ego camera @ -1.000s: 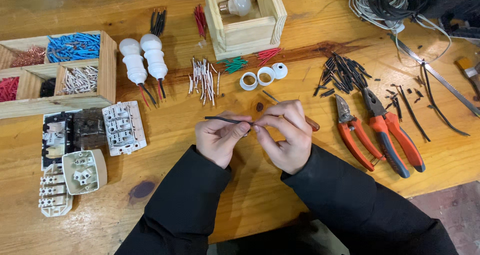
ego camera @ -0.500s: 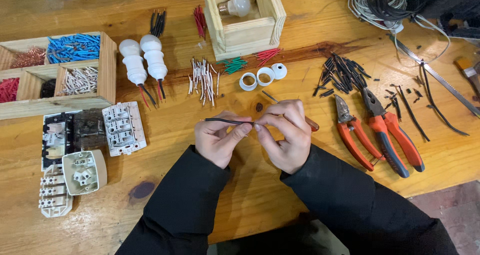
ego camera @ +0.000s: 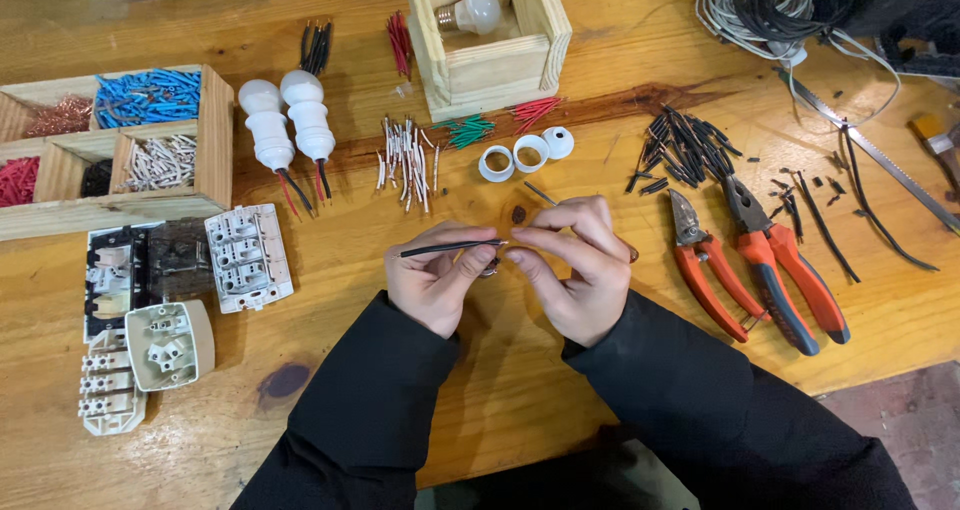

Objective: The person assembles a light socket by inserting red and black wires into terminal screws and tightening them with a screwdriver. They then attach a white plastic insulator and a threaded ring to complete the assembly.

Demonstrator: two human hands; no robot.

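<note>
The short length of black insulated wire lay level just above the wooden bench, pinched between both hands at the near middle, its free end pointing left. Against the frames half a second and a second before, hardly anything had moved: the wire kept the same level line and both hands sat in the same spot. The left hand was closed on the wire with thumb and fingers. The right hand was closed in a pinch at the wire's right end, fingertips meeting those of the left.

Farther off, the open wooden box held one clear light bulb. At the far left, the divided wooden tray carried blue wire pieces in one compartment, copper strands in another, white pieces in a third and red pieces in a fourth.

Two white lamp holders lay side by side left of the box, and three white rings lay in a row near it. Two red-handled pliers rested to the right, beside a heap of black wire offcuts. White switch and socket parts sat at the near left, too jumbled to count surely.
</note>
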